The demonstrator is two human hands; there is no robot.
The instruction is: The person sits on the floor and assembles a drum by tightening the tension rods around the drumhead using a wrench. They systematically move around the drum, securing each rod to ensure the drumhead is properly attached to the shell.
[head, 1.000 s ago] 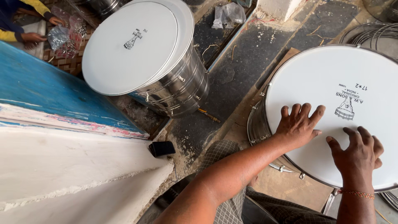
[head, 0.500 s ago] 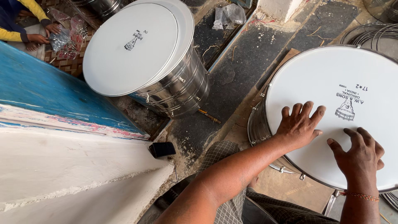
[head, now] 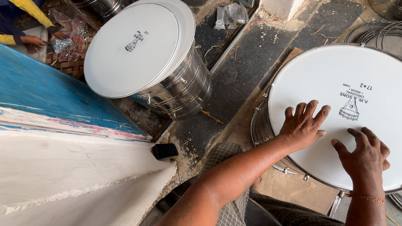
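Fingers of both hands lie spread and flat on a white drum skin, holding nothing.

Left hand (head: 303, 125) presses near the middle of the drum (head: 335, 79), which rests on the floor at the right; right hand (head: 364, 152) sits just beside it toward the near rim. A second steel drum (head: 144, 50) stands well apart, left, beside a blue wall (head: 50, 96) and a small black block (head: 164, 150).

— What's underfoot?
— A dark, gritty stone floor (head: 247, 71), littered with scraps (a crumpled plastic bag (head: 231, 15) lies up top).
— And left?
— A worn blue ledge (head: 46, 96) above a white-plastered wall (head: 71, 175).
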